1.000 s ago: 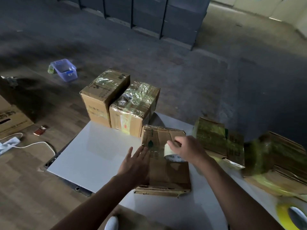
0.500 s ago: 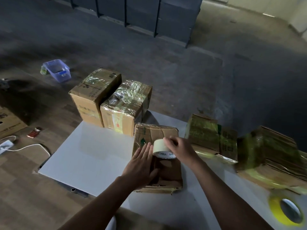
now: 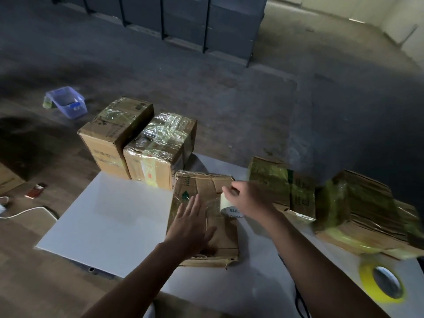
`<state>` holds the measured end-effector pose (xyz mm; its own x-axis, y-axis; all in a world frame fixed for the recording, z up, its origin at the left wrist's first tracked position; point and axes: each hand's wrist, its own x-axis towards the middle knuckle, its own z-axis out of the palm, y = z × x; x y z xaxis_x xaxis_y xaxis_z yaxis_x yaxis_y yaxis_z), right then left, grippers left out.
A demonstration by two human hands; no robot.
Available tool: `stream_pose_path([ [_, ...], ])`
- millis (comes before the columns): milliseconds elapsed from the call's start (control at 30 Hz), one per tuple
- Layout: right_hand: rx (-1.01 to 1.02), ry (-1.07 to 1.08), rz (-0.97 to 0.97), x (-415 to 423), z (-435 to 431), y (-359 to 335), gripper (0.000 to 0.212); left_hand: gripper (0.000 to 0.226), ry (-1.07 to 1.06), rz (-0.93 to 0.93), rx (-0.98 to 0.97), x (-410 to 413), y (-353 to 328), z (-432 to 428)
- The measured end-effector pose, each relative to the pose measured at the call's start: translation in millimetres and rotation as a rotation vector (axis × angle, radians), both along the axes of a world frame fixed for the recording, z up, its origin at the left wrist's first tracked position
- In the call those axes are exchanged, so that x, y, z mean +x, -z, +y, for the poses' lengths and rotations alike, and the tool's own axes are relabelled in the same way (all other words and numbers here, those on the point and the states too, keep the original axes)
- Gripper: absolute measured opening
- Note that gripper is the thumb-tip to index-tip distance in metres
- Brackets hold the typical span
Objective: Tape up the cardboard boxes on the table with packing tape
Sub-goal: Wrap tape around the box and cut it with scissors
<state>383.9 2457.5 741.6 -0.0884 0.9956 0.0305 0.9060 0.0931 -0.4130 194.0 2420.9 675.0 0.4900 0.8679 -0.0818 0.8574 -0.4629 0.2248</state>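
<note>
Shot from head height, wide-angle, facing forward and down, close above the table (image 3: 110, 216), with the floor (image 3: 229, 88) stretching away beyond.

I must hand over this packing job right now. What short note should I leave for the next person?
Hands: the left hand is open, flat on the middle box. The right hand grips the tape roll over the box's far half.
Things: the middle box lies on the white table; a yellow roll lies near right.
Done: the far-left boxes and the right boxes already carry tape. Some shiny tape shows on the middle box.
Left: finish the strip on the middle box and press it down.
</note>
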Motion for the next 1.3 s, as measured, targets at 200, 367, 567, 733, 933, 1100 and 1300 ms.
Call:
stream_pose_path([
  [200, -0.097, 0.051, 0.35, 21.5, -2.5, 12.1, 0.041, 0.084, 0.016, -0.044, -0.012, 25.7, 9.0, -9.9],
  [367, -0.097, 0.074, 0.451, 32.9, -8.9, 18.1, 0.038, 0.086, 0.024, -0.012, -0.03, 24.7, 13.0, -6.7],
  [567, -0.082, 0.104, 0.132, 77.7, -8.3, 28.9, 0.052, 0.087, 0.03, 0.022, -0.032, 22.7, 18.0, -5.9],
  [733, -0.16, 0.111, 0.001, 81.2, -10.4, 46.7, 0.054, 0.094, 0.032, 0.03, -0.07, 24.2, 15.8, -5.4],
  [933, -0.254, 0.042, 0.016, 63.9, -13.4, 67.8, 0.05, 0.111, -0.13, 0.166, -0.214, 62.5, -6.4, -9.9],
  [1100, -0.278, 0.096, -0.032, 65.2, -15.5, 77.6, 0.052, 0.089, -0.234, 0.153, -0.252, 89.2, -13.5, -19.3],
  [1300, -0.235, 0.102, 0.049, 68.0, -30.3, 81.5, 0.053, 0.074, -0.156, 0.166, -0.225, 89.7, -12.0, -24.6],
])
